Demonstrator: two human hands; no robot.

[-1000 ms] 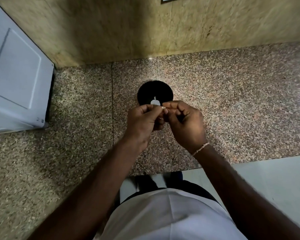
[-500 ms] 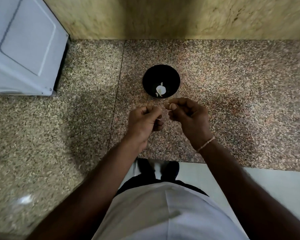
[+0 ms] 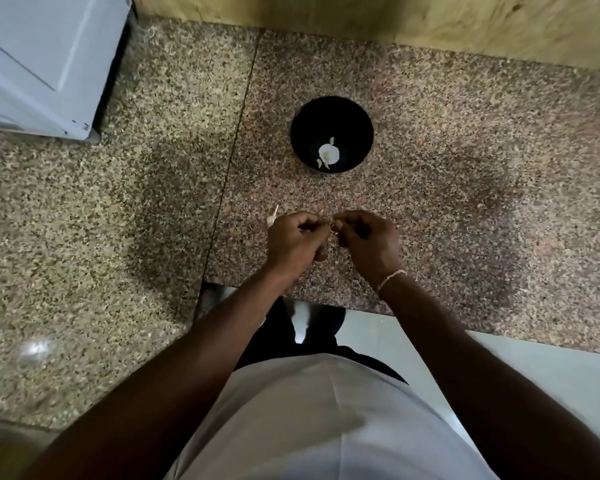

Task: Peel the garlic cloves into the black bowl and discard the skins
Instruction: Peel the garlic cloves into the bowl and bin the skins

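Head view shows my two hands lower in the picture than half a second ago, farther from the black bowl (image 3: pixel 331 114), so that the whole bowl is now seen with open counter between it and my knuckles. One second ago my hands covered the near rim of the bowl. The white appliance (image 3: pixel 45 60) at the far left has stayed in its corner.

My left hand (image 3: pixel 293 242) has its fingers curled and holds garlic (image 3: pixel 272 218); a pale piece with a thin stalk comes out on the left side of the fist. My right hand (image 3: pixel 369 239) is also curled, and its thumb and first finger pinch something small and pale (image 3: pixel 334 225) just where the two hands meet. I cannot tell if this is a clove or only skin. A light thread bracelet (image 3: pixel 390 277) is on my right wrist.

Peeled garlic (image 3: pixel 329 154) with small white bits beside it lies on the bottom of the bowl.

Both hands are above the granite counter (image 3: pixel 465 202), near its front edge. Bare counter lies to the right of my hands and also to the left
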